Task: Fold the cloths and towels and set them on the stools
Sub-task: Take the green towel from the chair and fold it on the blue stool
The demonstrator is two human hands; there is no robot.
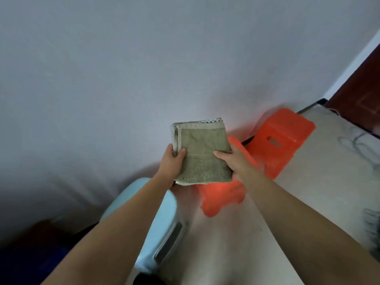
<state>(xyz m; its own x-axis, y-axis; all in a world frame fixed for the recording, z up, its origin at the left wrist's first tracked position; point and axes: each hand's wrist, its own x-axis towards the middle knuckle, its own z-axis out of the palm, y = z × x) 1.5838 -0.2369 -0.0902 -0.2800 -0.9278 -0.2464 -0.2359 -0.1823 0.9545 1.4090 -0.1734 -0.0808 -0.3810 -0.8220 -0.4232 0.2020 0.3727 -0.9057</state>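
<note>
Gripping a folded green towel (202,154), both hands, above orange stools (279,140).

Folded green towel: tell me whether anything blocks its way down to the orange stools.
Nothing visible does. Both hands, left hand and right hand, hold the folded green towel in the air above the nearer orange stool. The farther orange stool shows a bare top. The nearer stool's seat is partly hidden behind the towel.
</note>
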